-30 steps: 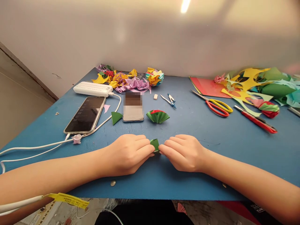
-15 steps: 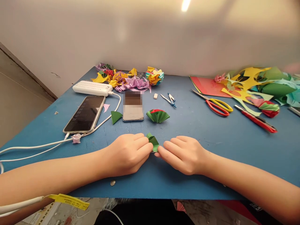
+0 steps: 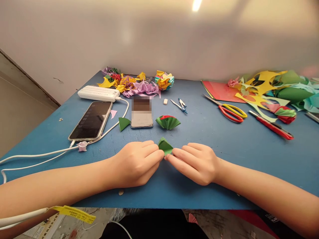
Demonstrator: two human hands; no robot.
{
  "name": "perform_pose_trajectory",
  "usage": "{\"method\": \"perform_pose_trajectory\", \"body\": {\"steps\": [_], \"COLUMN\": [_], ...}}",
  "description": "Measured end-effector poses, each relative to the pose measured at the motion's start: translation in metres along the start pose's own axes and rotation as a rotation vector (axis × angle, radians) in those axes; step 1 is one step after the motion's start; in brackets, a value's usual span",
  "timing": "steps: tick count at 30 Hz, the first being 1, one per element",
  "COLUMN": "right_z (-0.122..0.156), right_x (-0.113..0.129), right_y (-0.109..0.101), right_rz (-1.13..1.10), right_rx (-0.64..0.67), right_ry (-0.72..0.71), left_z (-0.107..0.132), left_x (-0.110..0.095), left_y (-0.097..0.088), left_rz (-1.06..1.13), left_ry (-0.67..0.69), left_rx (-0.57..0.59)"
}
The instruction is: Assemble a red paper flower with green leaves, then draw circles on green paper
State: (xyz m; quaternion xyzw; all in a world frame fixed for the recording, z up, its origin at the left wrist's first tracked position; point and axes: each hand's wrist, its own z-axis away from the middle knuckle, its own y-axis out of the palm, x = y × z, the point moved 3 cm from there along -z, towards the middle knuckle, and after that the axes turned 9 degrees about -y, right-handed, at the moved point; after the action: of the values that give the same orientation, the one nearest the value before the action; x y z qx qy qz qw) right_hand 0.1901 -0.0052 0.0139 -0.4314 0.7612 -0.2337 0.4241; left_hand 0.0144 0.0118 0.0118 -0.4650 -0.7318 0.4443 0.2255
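A small folded green paper piece (image 3: 164,146) stands between my two hands near the front of the blue table (image 3: 224,146). My left hand (image 3: 136,163) rests on the table with its fingers closed, pinching the paper's left edge. From the other side, my right hand (image 3: 194,162) pinches the paper's lower right corner with fingertips pressed together. Just behind the paper lies a pleated green and red paper fan (image 3: 167,122). A small green paper cone (image 3: 123,123) sits to the fan's left.
Two phones (image 3: 91,120) (image 3: 142,113), a white power bank (image 3: 98,94) and white cables (image 3: 37,156) occupy the left. Paper flowers (image 3: 139,84) are heaped at the back. Scissors (image 3: 230,111), a red knife (image 3: 272,126), a compass (image 3: 180,106) and paper scraps (image 3: 271,88) lie right.
The green paper has opened up and risen between my fingertips, showing more of its surface. Both hands shifted slightly away from me, the right fingers sliding left under the paper.
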Motion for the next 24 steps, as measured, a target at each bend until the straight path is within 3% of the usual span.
{"method": "perform_pose_trajectory", "body": {"steps": [3, 16, 24], "right_z": [0.002, 0.017, 0.011], "right_x": [-0.001, 0.001, -0.005], "right_y": [0.000, 0.011, 0.014], "right_rz": [-0.010, -0.132, -0.214], "right_rx": [-0.002, -0.030, -0.025], "right_ry": [-0.022, 0.115, 0.274], "left_z": [0.000, -0.003, -0.002], "left_x": [0.001, 0.002, 0.009], "left_y": [0.002, -0.001, 0.008], "left_rz": [0.021, -0.014, 0.206], "left_ry": [-0.025, -0.001, -0.183], "left_rx": [-0.001, -0.017, 0.103]}}
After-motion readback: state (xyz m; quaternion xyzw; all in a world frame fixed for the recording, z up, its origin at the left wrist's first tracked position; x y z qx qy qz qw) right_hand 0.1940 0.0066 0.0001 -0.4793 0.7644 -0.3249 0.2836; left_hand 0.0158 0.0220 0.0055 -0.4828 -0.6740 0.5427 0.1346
